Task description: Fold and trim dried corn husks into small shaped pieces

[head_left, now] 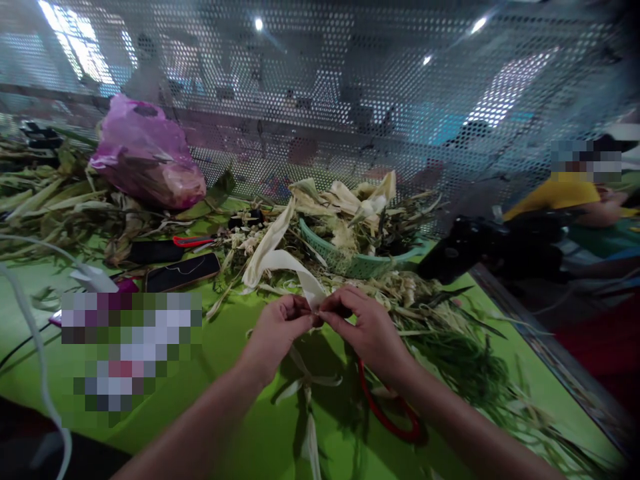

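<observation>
My left hand (pixel 280 328) and my right hand (pixel 365 327) meet over the green table (pixel 225 427), both pinched on the lower end of a long pale leaf strip (pixel 277 257) that curls up and away to the left. Thin pale strips (pixel 305 383) hang below my hands. A red-handled tool (pixel 387 417) lies on the table under my right wrist. Behind the strip sits a teal woven basket (pixel 350 261) heaped with pale leaves.
Green stalks and leaf scraps (pixel 450 333) litter the table's right side. A purple plastic bag (pixel 145 157) and more stalks lie at the back left, near a dark phone (pixel 183 272). A perforated metal screen (pixel 350 100) backs the table. A person in yellow (pixel 565 193) sits at right.
</observation>
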Tool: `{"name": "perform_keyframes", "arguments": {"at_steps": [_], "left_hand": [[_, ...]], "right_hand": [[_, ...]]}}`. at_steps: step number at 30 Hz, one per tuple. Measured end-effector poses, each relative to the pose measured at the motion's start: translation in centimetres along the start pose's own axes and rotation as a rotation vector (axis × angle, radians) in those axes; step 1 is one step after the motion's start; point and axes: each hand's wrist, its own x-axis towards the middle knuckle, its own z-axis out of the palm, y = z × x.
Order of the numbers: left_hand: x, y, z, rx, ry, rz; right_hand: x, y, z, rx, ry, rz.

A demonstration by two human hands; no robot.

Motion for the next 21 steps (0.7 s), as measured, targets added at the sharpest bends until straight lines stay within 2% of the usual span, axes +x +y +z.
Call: {"name": "perform_keyframes", "arguments": {"at_steps": [7,11,15,21], "left_hand": [[0.08,-0.15,-0.02,0.022,0.022,0.034],[0.14,-0.16,-0.32,-0.026,0.059,-0.011],[0.09,-0.06,-0.37,-0.047,0.047,-0.033],[-0.1,0.17,-0.04,-0.06,0.015,-0.053]], "right_hand": [[-0.13,0.01,0.61,0.129,0.058,0.052],[-0.17,0.2,0.48,0.197,0.042,-0.001],[-0.19,0.35,0.16,0.181,0.02,-0.038],[-0.13,0.39,0.06,0.069,0.014,-0.009]]}}
